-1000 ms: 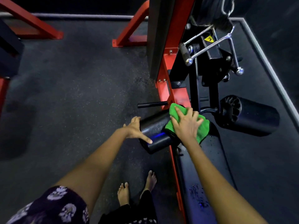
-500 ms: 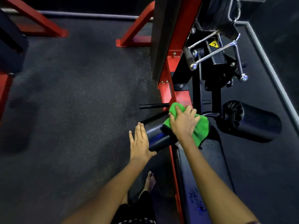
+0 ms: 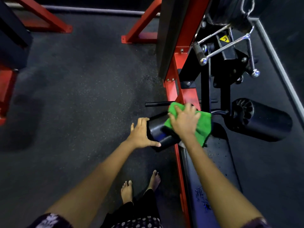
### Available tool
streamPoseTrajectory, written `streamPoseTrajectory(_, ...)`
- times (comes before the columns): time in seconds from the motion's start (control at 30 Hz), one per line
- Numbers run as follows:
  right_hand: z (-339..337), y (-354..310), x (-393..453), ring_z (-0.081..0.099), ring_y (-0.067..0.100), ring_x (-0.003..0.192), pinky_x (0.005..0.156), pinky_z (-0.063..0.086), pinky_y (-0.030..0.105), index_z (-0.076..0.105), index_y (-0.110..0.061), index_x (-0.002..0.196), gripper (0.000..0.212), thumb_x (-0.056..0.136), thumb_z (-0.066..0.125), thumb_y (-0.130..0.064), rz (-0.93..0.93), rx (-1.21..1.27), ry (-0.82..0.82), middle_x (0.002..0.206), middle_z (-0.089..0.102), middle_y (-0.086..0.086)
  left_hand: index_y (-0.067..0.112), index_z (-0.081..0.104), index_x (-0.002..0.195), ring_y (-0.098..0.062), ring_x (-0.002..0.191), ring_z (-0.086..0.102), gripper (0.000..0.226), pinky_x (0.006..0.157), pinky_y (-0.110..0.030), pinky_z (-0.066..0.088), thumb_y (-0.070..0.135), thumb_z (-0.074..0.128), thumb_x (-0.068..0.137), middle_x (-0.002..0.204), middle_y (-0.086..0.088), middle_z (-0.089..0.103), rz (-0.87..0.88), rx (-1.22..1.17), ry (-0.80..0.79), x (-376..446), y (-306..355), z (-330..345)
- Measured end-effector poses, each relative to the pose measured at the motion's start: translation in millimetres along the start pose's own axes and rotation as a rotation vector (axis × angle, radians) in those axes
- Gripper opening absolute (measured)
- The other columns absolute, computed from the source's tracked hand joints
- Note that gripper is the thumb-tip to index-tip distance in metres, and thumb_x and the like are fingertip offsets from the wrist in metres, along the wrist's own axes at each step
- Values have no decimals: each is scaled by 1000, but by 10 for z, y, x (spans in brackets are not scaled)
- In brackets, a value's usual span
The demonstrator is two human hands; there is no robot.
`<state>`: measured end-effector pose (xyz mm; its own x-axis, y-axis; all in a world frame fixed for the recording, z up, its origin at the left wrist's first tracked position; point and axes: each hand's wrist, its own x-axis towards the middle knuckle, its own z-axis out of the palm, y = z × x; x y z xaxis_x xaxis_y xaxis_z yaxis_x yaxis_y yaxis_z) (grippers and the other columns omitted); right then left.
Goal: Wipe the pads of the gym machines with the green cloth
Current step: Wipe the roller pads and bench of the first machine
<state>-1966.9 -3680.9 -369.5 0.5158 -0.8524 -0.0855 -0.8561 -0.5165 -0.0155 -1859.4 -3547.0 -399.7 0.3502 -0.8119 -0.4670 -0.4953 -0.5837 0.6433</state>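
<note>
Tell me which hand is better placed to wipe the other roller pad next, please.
The right hand. It already presses the green cloth on the near roller pad, and the far roller pad lies on its side. The left hand is bare, bracing the near pad's end.

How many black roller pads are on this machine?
2: one roller pad under the green cloth, one roller pad sticking out right. Others may be hidden.

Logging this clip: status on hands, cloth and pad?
Right hand presses green cloth on roller pad. Left hand braces pad's end. Nothing in the way.
</note>
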Motion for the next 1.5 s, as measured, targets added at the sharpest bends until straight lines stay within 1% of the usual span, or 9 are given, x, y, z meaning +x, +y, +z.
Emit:
streamPoseTrajectory(0.27,276,267,-551,44,24,90,69,31,35,46,-36,132,56,79,43,-53,-586,63,34,112,51,8,15,16,146,-19,140,22,99,117,-45,-6,22,78,70,144,-2,23,20,12,-107,-39,-65,-140)
streamPoseTrajectory(0.37,189,665,-234,53,32,87,70,41,38,56,-29,127,52,81,46,-49,-347,120,144,106,54,16,12,22,143,-21,137,27,99,116,-50,-5,52,75,70,141,-4,27,4,143,-131,88,54,-256)
streamPoseTrajectory(0.5,12,577,47,42,33,107,86,35,42,53,-25,134,50,89,56,-47,157,197,88,119,46,16,9,-14,149,-25,146,-3,138,111,-57,-11,66,75,59,158,-8,-9,-119,296,-275,246,165,-220)
streamPoseTrajectory(0.73,157,154,-547,53,31,86,70,44,40,60,-30,126,49,82,51,-51,-277,106,19,98,54,12,2,-6,148,-24,146,4,137,116,-51,-5,60,79,57,157,-11,4,-127,339,-70,27,215,108)
streamPoseTrajectory(0.93,-81,481,80,41,34,107,87,35,42,54,-24,133,49,90,55,-46,243,192,112,118,45,16,-5,-32,132,-37,135,-28,121,106,-52,-20,55,61,82,143,-21,-34,-130,566,206,-327,372,686)
streamPoseTrajectory(1.03,-146,278,122,39,31,112,90,31,41,51,-25,134,49,91,50,-48,167,37,89,124,42,13,-3,-35,130,-34,129,-36,117,102,-50,-25,50,59,85,150,-21,-29,-152,542,160,-352,357,705)
streamPoseTrajectory(1.3,38,49,-471,56,27,78,63,45,35,68,-30,112,57,59,81,-47,-498,42,17,94,58,8,7,19,145,-20,141,20,92,117,-37,-2,12,69,68,148,-7,26,26,-63,249,-403,90,283)
streamPoseTrajectory(1.4,-106,409,-171,50,32,95,78,40,40,60,-30,126,53,76,70,-44,-283,7,28,108,53,13,11,26,142,-14,134,33,85,116,-35,-4,10,69,68,136,-3,42,51,-125,229,-313,40,95)
streamPoseTrajectory(1.5,-183,316,77,39,31,112,90,32,40,53,-27,133,48,89,51,-47,50,-19,30,123,44,13,14,28,143,-20,123,44,72,113,-39,21,7,61,80,126,-5,49,-28,-259,185,-160,145,-14)
